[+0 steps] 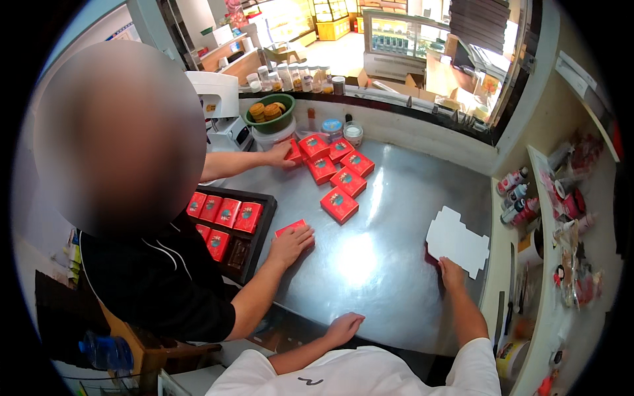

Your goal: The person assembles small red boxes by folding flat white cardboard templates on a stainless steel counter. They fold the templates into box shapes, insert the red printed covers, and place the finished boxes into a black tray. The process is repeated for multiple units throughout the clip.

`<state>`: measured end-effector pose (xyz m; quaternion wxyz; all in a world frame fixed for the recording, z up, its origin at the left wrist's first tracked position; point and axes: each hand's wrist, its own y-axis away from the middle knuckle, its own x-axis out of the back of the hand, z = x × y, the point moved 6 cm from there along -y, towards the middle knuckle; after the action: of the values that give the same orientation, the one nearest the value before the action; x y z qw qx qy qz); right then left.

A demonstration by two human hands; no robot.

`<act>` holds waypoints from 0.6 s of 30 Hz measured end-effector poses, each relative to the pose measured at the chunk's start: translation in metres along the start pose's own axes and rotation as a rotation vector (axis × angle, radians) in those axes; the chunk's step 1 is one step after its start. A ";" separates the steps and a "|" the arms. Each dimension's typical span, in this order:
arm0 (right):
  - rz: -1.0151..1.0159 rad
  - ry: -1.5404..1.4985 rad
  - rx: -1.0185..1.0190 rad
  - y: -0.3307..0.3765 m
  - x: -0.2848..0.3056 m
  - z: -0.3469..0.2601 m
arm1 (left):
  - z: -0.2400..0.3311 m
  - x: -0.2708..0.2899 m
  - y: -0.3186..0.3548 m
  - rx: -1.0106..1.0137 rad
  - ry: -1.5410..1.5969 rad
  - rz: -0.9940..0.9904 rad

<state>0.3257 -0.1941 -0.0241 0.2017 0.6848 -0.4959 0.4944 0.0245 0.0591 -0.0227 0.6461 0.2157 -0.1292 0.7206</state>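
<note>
Clearly, the white cardboard piece (457, 241) lay at the right of the frame, flat and cut with tabs, over the steel table (396, 290). The person's right hand (452, 272) had its lower edge, the fingers closed in a pinch between thumb and fingertips. The left hand (347, 327) was at the bottom centre, by the table's near edge, with its fingers loosely bent and close together; whether anything lay within them could not be told.

A co-worker in a dark top stood at the left of the frame. That person's one hand (281, 155), upper centre-left, reached to a red box at the end of a cluster of red boxes (339, 204), which spread from there toward the centre, some touching. The other hand (290, 245) lay over a single red box (288, 228) at centre-left, just right of a black tray (269, 214) that held more red boxes in rows. Above the cluster, a green bowl (282, 121) of round brown pieces sat on a pale tub (269, 140). Small bottles (515, 188) stood on the shelf at the right rim.
</note>
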 end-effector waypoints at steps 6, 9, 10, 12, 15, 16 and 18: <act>0.505 0.002 -0.182 -0.004 0.071 -0.003 | 0.000 0.011 -0.017 -0.072 0.033 -0.068; 0.769 -0.006 -0.101 0.012 0.135 -0.027 | -0.001 0.013 -0.024 -0.107 0.038 -0.080; 0.748 -0.034 -0.099 0.020 0.148 -0.042 | 0.000 0.015 -0.022 -0.112 0.038 -0.082; 0.718 -0.082 -0.088 0.037 0.169 -0.071 | 0.006 0.011 -0.027 -0.095 0.045 -0.091; 0.676 -0.045 0.107 0.079 0.162 -0.117 | 0.004 -0.008 -0.032 0.066 0.312 -0.139; 0.661 -0.068 0.189 0.097 0.147 -0.133 | -0.001 -0.019 -0.035 0.165 0.495 -0.180; 0.524 -0.162 0.190 0.130 0.112 -0.168 | -0.003 -0.047 -0.041 0.352 0.861 -0.295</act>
<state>0.1333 -0.1750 0.1181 -0.0382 0.5866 -0.6217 0.5177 0.0682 0.0252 -0.0517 0.6901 0.0200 0.3054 0.6559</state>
